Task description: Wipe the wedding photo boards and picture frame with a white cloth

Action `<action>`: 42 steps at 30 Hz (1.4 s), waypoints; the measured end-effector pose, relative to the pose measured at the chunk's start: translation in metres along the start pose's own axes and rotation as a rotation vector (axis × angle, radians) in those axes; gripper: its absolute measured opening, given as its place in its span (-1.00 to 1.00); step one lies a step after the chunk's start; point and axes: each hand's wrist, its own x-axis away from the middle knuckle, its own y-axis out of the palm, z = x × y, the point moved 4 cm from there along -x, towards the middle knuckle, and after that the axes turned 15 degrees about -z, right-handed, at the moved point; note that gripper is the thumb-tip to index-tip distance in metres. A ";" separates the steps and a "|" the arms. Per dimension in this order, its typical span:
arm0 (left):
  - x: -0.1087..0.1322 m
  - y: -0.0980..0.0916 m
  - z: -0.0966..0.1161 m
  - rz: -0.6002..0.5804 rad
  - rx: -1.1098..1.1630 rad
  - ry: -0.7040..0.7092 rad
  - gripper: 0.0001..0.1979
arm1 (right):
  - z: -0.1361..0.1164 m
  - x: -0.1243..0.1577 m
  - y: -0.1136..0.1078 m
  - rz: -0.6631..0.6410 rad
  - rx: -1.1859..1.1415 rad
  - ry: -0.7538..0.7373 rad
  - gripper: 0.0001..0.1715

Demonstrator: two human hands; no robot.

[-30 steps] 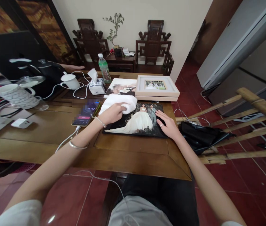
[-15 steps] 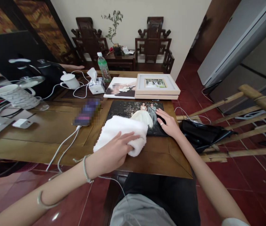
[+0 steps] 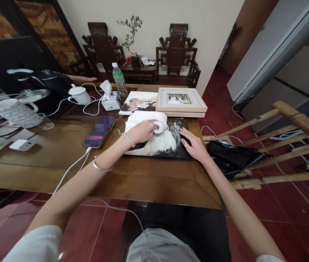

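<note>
A dark wedding photo panel [image 3: 159,145] lies flat near the table's right end, showing a couple in a white gown and a grey suit. My left hand [image 3: 145,131] grips a folded white towel [image 3: 139,118], which rests over the panel's far left part and hides it. My right hand [image 3: 194,143] lies on the panel's right edge, fingers stretched out and apart, with a ring on one finger.
Behind the panel lie a framed photo [image 3: 181,106] and a white photo panel [image 3: 132,103]. To the left are a charging phone [image 3: 99,133], a tissue box [image 3: 111,102], a green bottle [image 3: 120,80], a lidded cup [image 3: 80,95] and a patterned mug [image 3: 15,111]. Another person's arm [image 3: 82,79] rests beyond.
My left hand has pushed the towel away from me, toward the panel's far edge, so more of the gown and the near edge show. My right hand has stayed on the right side.
</note>
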 end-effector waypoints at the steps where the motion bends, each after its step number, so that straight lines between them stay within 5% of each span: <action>1: -0.001 0.000 -0.001 0.004 -0.007 -0.007 -0.65 | 0.000 0.000 0.000 -0.002 -0.004 0.001 -0.54; 5: 0.010 0.005 0.012 0.013 -0.008 0.005 -0.67 | -0.001 0.000 0.000 0.001 -0.006 0.004 -0.54; 16: 0.101 0.026 0.109 -0.186 0.015 0.213 -0.66 | -0.001 0.000 0.001 0.004 -0.026 -0.010 -0.55; 19: 0.092 0.023 0.104 -0.170 0.020 0.208 -0.66 | -0.001 0.000 0.001 0.000 -0.016 -0.003 -0.54; 27: 0.008 0.011 0.052 -0.004 0.014 0.129 -0.64 | -0.002 0.000 -0.001 0.001 -0.009 -0.003 -0.54; 32: -0.019 0.012 0.042 0.018 -0.050 0.100 -0.61 | -0.001 0.000 -0.001 -0.006 -0.021 0.001 -0.54; 36: -0.007 0.021 0.054 -0.043 -0.111 0.085 -0.59 | 0.000 0.000 0.000 -0.002 -0.031 0.005 -0.54; 42: 0.053 0.038 0.099 -0.054 -0.187 0.141 -0.66 | 0.001 0.000 0.001 -0.001 -0.030 0.002 -0.54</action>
